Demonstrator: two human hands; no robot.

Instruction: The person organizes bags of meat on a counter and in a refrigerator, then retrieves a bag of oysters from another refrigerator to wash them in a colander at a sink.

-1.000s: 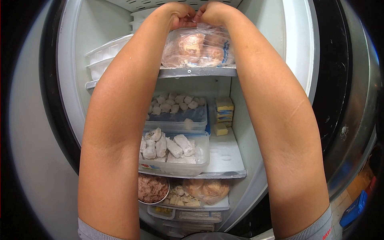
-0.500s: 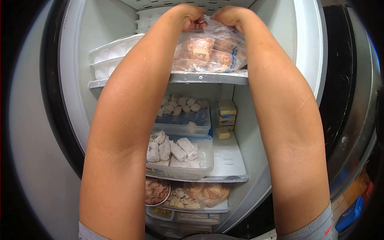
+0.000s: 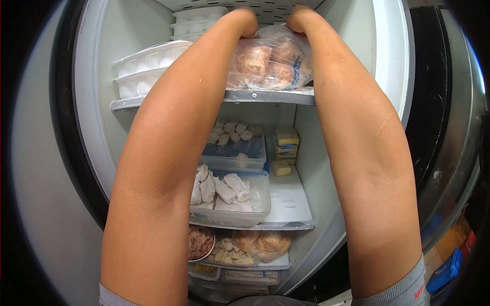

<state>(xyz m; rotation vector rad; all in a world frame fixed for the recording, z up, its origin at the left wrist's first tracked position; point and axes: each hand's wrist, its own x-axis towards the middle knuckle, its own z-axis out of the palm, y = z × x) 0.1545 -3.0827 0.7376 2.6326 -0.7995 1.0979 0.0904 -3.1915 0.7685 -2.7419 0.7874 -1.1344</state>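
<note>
I see both arms reaching up into an open freezer. My left hand (image 3: 246, 21) and right hand (image 3: 298, 18) meet at the top of a clear plastic bag of frozen pieces (image 3: 269, 60); the fingers are curled over the far side and hidden, so I cannot tell how tightly either hand is closed or whether it grips the bag's neck. Both hands touch the bag's upper end. The bag itself rests on the top shelf (image 3: 270, 97), close to that shelf's front edge and towards its right end, directly below and between the two wrists. White ice trays (image 3: 148, 69) are stacked at the left end of the same shelf. On the middle shelf (image 3: 288, 204) a clear tub of floured pieces (image 3: 229, 196) sits at the front edge, a second tub (image 3: 235, 148) behind it, and yellow blocks (image 3: 286, 148) stand at the back right corner.
</note>
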